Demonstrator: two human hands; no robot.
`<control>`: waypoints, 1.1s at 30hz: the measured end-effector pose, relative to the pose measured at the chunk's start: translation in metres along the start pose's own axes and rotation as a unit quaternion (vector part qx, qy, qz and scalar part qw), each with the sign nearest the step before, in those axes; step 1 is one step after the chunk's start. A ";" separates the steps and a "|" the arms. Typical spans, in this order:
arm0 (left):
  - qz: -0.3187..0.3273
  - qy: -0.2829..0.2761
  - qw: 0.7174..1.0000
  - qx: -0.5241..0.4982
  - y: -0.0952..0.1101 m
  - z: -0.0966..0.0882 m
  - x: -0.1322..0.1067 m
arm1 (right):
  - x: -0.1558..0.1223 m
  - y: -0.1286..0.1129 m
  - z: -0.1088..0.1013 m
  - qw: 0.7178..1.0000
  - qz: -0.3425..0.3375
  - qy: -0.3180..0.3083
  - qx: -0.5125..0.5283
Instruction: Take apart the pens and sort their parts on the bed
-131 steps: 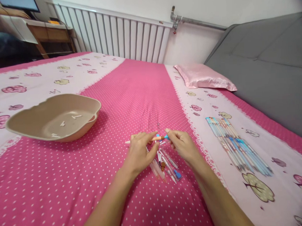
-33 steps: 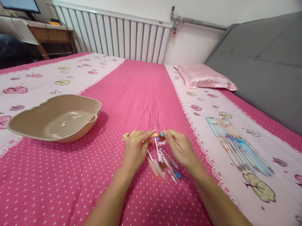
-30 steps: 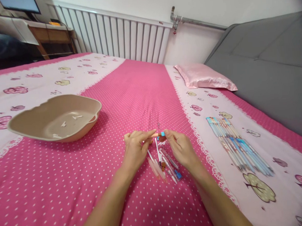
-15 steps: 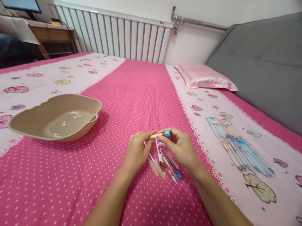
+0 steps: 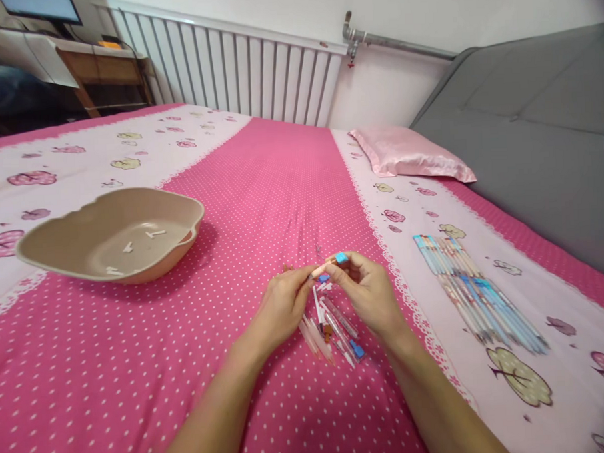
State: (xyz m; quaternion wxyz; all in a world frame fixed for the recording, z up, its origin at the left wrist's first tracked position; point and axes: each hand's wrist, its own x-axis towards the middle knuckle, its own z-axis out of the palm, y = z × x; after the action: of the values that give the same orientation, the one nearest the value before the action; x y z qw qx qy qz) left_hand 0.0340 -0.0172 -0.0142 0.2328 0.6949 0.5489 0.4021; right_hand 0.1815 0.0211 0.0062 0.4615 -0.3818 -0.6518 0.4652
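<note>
Pen (image 5: 321, 270) is pinched in the right hand (image 5: 369, 292), its blue end poking out above the fingers; the left hand (image 5: 284, 302) has thumb and forefinger closed at its other end. Just below both hands, loose parts (image 5: 339, 326) lie in a pile on the bed (image 5: 280, 187). Well left of the left hand sits a basin (image 5: 82, 239) with white bits (image 5: 156, 233) inside. Right of the right hand, more pens (image 5: 488, 308) lie in two rows.
</note>
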 end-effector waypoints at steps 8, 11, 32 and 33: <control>-0.014 -0.033 0.997 -0.066 0.005 -0.003 -0.001 | -0.001 -0.005 0.000 0.988 0.082 -0.028 0.130; -0.014 -0.041 0.996 -0.079 0.006 -0.003 -0.002 | -0.001 -0.003 -0.001 0.983 0.097 -0.012 0.159; -0.043 0.036 0.997 -0.052 0.000 0.000 -0.003 | -0.001 -0.006 0.001 0.993 0.077 0.020 0.089; -0.050 0.037 0.997 -0.047 0.000 0.000 -0.003 | -0.001 -0.006 0.000 0.992 0.077 0.014 0.099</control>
State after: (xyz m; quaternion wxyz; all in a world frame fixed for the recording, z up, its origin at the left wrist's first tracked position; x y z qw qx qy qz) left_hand 0.0336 -0.0198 -0.0150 0.2646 0.6397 0.5717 0.4403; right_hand 0.1812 0.0184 0.0117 0.4690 -0.3896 -0.5649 0.5560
